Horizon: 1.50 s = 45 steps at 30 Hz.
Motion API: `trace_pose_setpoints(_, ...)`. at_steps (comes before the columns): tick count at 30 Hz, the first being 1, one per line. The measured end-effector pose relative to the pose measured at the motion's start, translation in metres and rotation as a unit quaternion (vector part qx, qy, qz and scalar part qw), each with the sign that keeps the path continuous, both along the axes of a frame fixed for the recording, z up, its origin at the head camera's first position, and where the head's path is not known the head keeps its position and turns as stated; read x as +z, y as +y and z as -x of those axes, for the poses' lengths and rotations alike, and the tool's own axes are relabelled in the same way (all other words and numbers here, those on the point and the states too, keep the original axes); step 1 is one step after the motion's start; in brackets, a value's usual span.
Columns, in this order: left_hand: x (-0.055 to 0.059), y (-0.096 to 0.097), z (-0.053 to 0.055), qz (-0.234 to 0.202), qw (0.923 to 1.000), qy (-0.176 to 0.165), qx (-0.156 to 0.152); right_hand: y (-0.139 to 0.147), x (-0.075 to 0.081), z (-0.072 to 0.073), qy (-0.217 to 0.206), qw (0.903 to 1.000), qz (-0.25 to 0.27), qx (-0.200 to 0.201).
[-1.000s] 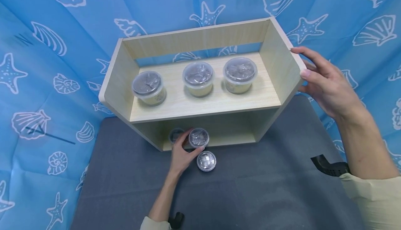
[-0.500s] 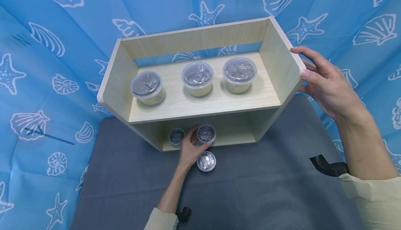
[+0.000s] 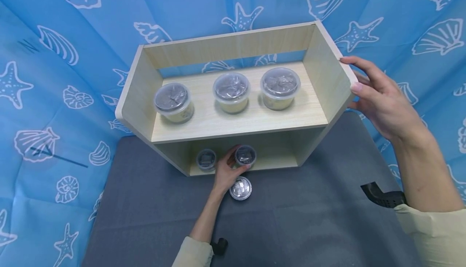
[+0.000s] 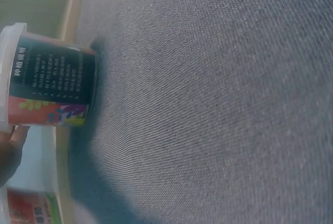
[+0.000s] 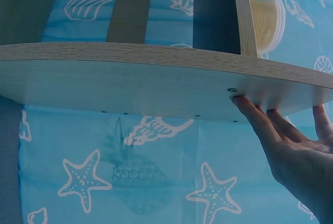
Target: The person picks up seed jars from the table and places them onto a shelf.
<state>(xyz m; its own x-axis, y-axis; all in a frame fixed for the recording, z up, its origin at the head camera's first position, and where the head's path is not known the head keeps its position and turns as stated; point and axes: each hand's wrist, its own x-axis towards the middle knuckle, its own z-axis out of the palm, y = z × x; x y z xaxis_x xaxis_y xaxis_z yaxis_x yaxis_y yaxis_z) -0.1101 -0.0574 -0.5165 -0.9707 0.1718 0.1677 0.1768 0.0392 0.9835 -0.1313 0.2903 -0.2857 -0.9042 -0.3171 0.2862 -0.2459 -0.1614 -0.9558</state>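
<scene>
My left hand (image 3: 227,172) grips a small lidded cup (image 3: 245,154) at the lower shelf, thumb on its near side and fingers behind. To its left stands another lidded cup (image 3: 206,159) on that shelf. A third cup with a shiny silvery lid (image 3: 240,188) stands on the cloth just in front, partly under the thumb. In the left wrist view a cup with a dark green printed label (image 4: 52,76) overlaps the shelf edge, fingertips close by. My right hand (image 3: 386,97) holds the right side panel of the wooden shelf unit (image 3: 233,126), thumb in front, fingers spread along the outside.
Several larger tubs with clear lids, among them a left tub (image 3: 174,103) and a right tub (image 3: 279,89), stand on the upper shelf. A grey cloth (image 3: 309,218) covers the table. Behind hangs a blue shell-patterned curtain (image 3: 204,8).
My left hand has moved right along the lower shelf with the cup, uncovering the cup on the left. The right hand stays at the side panel.
</scene>
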Motion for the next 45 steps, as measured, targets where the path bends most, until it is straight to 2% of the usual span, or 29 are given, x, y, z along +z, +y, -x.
trace_pose_setpoints(11,-0.016,-0.003,0.006,-0.006,0.9995,-0.017,-0.027,-0.002,0.001,0.003,0.000,0.9998,0.010,0.019)
trace_pose_setpoints(17,-0.017,-0.002,0.004,-0.002,0.9987,-0.030,-0.041,0.000,0.000,0.000,0.001,0.9999,0.013,0.011)
trace_pose_setpoints(32,-0.018,0.000,0.002,-0.002,0.9992,-0.028,-0.027,-0.001,-0.001,-0.001,0.001,0.9998,0.017,0.012)
trace_pose_setpoints(38,-0.018,-0.001,-0.001,-0.031,0.9990,-0.024,-0.022,0.000,-0.001,-0.001,0.000,0.9998,0.016,0.009)
trace_pose_setpoints(45,-0.019,-0.007,-0.014,-0.073,0.9966,-0.037,-0.011,0.000,-0.001,-0.001,-0.002,0.9999,0.012,0.008)
